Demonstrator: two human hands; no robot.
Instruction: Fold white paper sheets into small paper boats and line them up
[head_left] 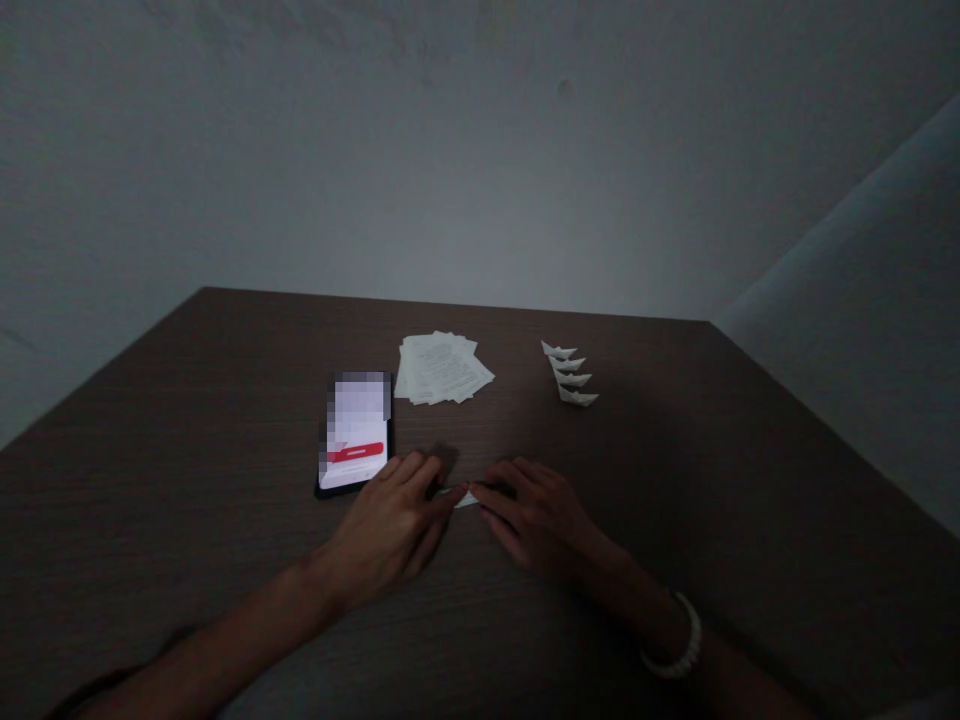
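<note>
Between my hands, on the dark wooden table [480, 640], lies a small piece of white folded paper [466, 500], mostly covered by my fingers. My left hand [401, 520] grips its left side, fingers curled. From the other side my right hand [536, 515] presses on the paper with its fingertips, the thumb below. Further back, to the right, several small folded paper boats [576, 380] stand in a row. A loose stack of printed paper sheets [442, 368] lies behind my left hand.
A phone [356, 430] with a lit screen lies just left of the paper stack, close to my left hand. The table's far edge meets a pale wall [480, 180]. A beaded bracelet [686, 640] circles my right wrist.
</note>
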